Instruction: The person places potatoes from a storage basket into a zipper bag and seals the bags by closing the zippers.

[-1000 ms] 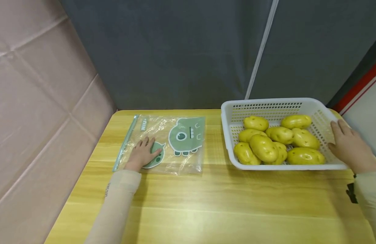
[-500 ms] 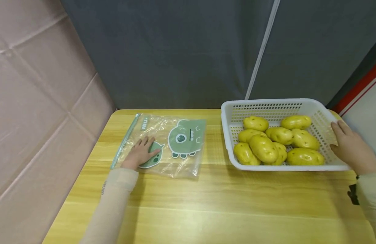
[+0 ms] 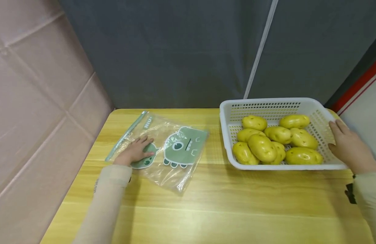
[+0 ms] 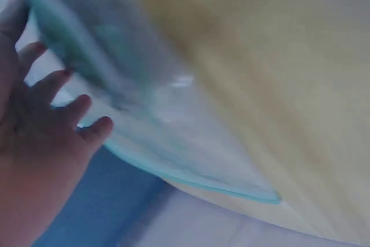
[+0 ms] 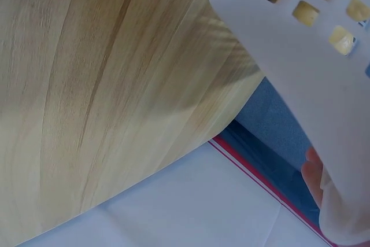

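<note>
On the left of the table lies a clear zip bag (image 3: 172, 176) with green monster prints and a green zip strip. My left hand (image 3: 133, 151) rests on it palm down, fingers spread. In the left wrist view, that hand's fingertips (image 4: 103, 125) show beside the bag's blurred film. At the right, a white plastic basket (image 3: 229, 142) holds several yellow potatoes (image 3: 262, 147). My right hand (image 3: 352, 147) rests on the basket's right rim with its fingers fairly straight. The basket wall (image 5: 295, 73) hides most of that hand in the right wrist view.
Everything lies on a wooden table (image 3: 224, 206). A dark grey curtain (image 3: 175, 57) hangs behind its back edge. Pinkish cloth (image 3: 38, 101) borders the left side, and a white panel with a red stripe (image 3: 363, 83) stands at the right.
My left hand has moved slightly left and the bag has turned clockwise under it, its lower right corner now nearer the front. The right hand and basket look unmoved.
</note>
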A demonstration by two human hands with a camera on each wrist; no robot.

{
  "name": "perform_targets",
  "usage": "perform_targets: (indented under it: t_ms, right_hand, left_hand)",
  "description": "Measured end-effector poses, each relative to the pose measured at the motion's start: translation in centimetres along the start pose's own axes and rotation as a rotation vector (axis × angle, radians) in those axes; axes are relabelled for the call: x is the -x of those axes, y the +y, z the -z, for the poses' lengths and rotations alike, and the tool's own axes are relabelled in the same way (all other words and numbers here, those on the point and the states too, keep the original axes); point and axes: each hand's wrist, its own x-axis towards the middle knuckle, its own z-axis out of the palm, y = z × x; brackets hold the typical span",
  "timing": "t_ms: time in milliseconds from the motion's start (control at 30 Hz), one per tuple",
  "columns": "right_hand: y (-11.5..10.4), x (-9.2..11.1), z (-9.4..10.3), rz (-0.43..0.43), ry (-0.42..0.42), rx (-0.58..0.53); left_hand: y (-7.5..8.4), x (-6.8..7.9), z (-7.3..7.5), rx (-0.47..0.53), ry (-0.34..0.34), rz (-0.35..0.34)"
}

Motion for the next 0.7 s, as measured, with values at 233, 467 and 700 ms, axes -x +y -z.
perform_targets:
  t_ms: [233, 467, 700]
  right_hand:
    - [0.2, -0.1, -0.1, 0.006, 0.007, 0.001]
    - [-0.1, 0.0, 0.0, -0.017, -0.016, 0.001]
    - [0.2, -0.1, -0.2, 0.006, 0.019, 0.007]
  left_hand:
    - [1.4, 0.1, 1.3, 0.016, 0.071, 0.107]
    - [2.2, -0.7, 0.2, 0.016, 0.063, 0.306]
    - [2.5, -1.1, -0.7, -0.01, 0.079, 0.351]
